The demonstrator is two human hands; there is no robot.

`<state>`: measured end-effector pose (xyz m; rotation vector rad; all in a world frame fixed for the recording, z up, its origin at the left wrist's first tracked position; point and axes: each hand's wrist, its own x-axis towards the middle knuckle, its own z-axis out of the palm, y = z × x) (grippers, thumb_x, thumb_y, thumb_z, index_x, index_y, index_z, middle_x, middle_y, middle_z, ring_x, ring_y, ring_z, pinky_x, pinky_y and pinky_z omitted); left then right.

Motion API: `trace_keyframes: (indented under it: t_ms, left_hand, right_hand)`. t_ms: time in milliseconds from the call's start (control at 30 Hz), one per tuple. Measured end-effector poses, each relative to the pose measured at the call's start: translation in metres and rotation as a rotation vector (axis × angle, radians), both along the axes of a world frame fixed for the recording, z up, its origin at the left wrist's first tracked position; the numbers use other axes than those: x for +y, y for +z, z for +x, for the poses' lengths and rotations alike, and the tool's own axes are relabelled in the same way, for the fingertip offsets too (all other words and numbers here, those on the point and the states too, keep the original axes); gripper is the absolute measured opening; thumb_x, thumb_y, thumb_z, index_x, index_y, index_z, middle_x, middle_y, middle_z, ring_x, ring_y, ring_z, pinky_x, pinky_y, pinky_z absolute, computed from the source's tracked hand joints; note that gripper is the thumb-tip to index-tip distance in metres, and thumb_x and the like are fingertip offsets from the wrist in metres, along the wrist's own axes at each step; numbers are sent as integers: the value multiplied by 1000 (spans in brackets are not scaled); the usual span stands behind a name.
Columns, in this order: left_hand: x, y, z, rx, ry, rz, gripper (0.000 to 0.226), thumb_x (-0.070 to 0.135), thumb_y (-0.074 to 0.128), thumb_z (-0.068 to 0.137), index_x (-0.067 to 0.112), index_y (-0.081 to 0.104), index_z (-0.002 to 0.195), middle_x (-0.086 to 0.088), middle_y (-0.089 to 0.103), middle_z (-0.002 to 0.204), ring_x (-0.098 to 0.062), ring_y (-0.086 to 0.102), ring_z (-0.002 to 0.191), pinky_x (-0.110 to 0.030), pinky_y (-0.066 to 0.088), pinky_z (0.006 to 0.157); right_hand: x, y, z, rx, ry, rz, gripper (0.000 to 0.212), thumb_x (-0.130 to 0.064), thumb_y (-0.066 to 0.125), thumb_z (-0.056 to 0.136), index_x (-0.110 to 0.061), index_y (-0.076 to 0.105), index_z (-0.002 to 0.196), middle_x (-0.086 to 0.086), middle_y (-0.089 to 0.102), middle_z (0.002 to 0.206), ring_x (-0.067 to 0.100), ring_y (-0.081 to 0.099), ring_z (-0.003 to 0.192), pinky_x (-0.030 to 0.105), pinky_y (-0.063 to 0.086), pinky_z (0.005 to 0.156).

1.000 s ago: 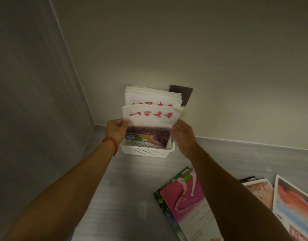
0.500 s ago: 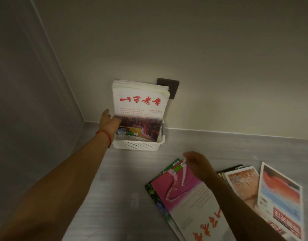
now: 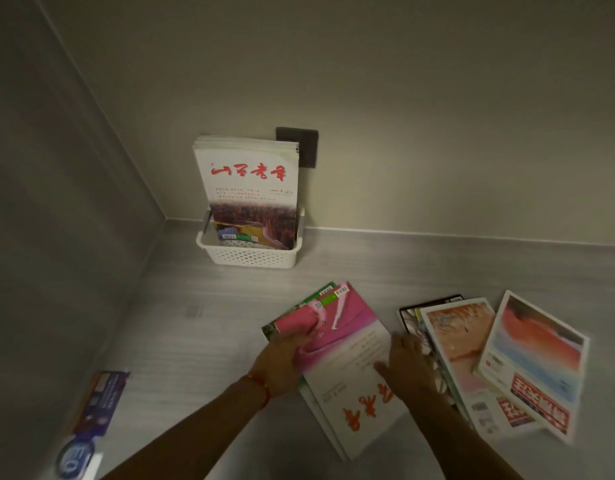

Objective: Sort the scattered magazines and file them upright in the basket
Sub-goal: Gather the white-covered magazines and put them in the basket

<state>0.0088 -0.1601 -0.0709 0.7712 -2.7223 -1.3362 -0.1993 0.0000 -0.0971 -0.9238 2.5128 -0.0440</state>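
Already filed upright in the white basket (image 3: 252,259), upper middle of the frame, against the wall: a stack of magazines (image 3: 249,188) with red title on the front cover. Lying flat at the lower left, apart from the rest: a purple leaflet (image 3: 98,403). Resting at lower centre, on the left edge of the pink magazine (image 3: 347,344): the left hand (image 3: 282,360), fingers bent over the cover, seemingly starting to grip it, though not clearly closed. Pressing flat on the right edge of the same cover: the right hand (image 3: 406,367), fingers stretched, not clenched. Under the pink one, only partly visible: a green magazine (image 3: 299,308). Farther right, overlapping like a fan: an orange-cover magazine (image 3: 458,341) and a red-and-blue one (image 3: 534,362), with a dark one beneath.

Probably the step in hand: taking the next magazine from the floor pile. Needed next: lifting the pink magazine with both hands, turning it upright, sliding it in front of the filed stack.
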Motion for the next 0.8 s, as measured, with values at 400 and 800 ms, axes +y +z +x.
trace_keyframes:
  t_ms: [400, 800]
  left_hand:
    - [38, 51, -29, -58, 61, -578, 73, 16, 58, 90, 22, 25, 155, -4, 26, 163, -27, 22, 151, -43, 28, 122]
    - [16, 117, -44, -1, 229, -574, 37, 27, 58, 91, 40, 47, 124, 1, 73, 102, -30, 70, 91, -43, 58, 78]
  right_hand:
    - [10, 76, -13, 69, 339, -323, 23, -23, 55, 96, -25, 57, 119, 0, 67, 111, 17, 66, 97, 32, 55, 83]
    - [-24, 185, -47, 416, 565, -903, 34, -31, 70, 90, -20, 65, 122, 1, 66, 125, 18, 59, 118, 47, 38, 106]
